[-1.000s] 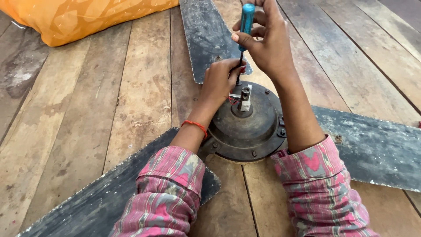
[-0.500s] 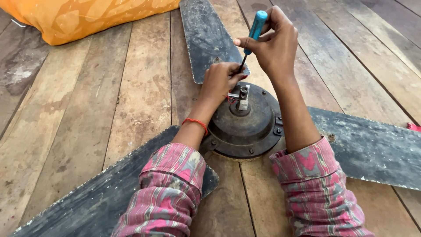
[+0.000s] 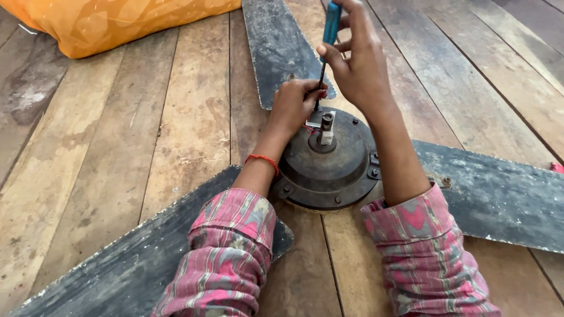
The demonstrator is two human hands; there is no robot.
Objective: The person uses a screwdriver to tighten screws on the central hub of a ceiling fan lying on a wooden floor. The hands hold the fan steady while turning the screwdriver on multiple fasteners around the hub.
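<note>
Cushion: an orange fabric cushion [image 3: 111,23] lies at the far left corner of the worn wooden plank floor [image 3: 176,129].
Near-left blade: a dusty dark metal fan blade [image 3: 117,270] runs from the hub toward the near left corner.
Left hand: the left hand [image 3: 292,105], a red thread band [image 3: 262,159] at its wrist, is curled with fingertips pressed together at the hub's far rim; what they pinch I cannot tell.
Hub: the round dark metal ceiling-fan motor hub [image 3: 329,161] sits mid-floor, short shaft upright.
Screwdriver: a blue-handled screwdriver [image 3: 330,26] stands nearly upright, tip beside the left fingertips.
Right hand: the right hand [image 3: 358,58] is wrapped around its handle.
Right blade: another blade [image 3: 499,196] reaches the right edge.
</note>
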